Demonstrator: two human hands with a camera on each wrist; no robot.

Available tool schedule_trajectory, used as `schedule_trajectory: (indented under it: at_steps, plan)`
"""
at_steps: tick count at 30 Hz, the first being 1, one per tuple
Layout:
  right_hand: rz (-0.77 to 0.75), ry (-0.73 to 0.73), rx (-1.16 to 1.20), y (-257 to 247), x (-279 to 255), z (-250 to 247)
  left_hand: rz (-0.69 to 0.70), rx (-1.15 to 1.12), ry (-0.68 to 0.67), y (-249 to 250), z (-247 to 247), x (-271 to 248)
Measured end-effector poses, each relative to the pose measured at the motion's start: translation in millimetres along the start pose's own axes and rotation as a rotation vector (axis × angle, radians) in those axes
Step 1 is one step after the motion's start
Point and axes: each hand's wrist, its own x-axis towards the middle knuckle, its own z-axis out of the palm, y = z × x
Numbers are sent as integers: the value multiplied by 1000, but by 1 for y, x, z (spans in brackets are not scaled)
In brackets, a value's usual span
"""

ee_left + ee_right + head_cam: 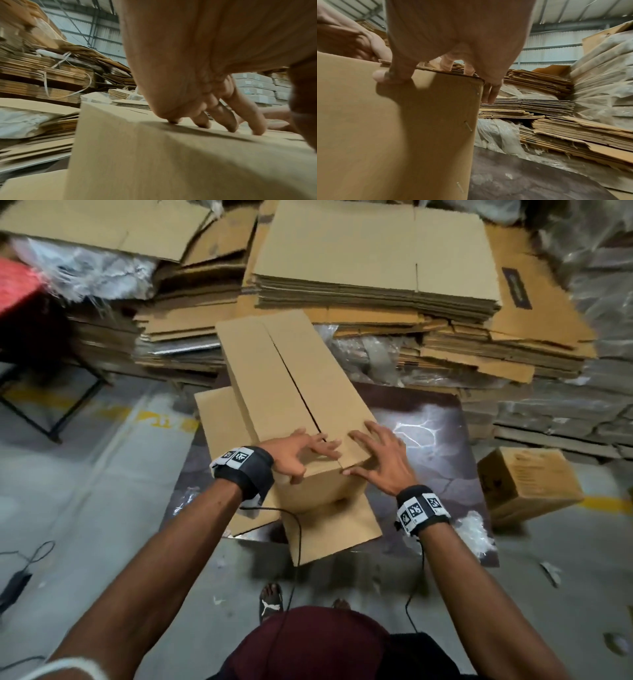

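Head cam: left hand [301,453] and right hand [380,455] splayed flat on the box [329,378], gripping nothing; I'd press evenly beside the seam [300,392], keeping the flaps flush.

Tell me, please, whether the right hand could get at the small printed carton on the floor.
Probably yes: the right hand rests on the tall box, and only the dark mat lies between it and the carton, though it would have to leave the flaps.
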Motion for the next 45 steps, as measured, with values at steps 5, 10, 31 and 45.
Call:
schedule_trajectory:
  at_steps: [5, 10, 31, 45]
  plan:
    - [-46, 36, 13, -18, 4, 12, 47, -129, 245, -6, 12, -27]
    - [-164, 265, 199, -25, 4, -4, 120, -354, 710, -7, 38, -13]
    - [456, 474, 252, 12, -16, 35, 70, 110, 810, -20, 50, 19]
    - [528, 712, 614, 11, -7, 9, 5, -213, 874, 34, 61, 48]
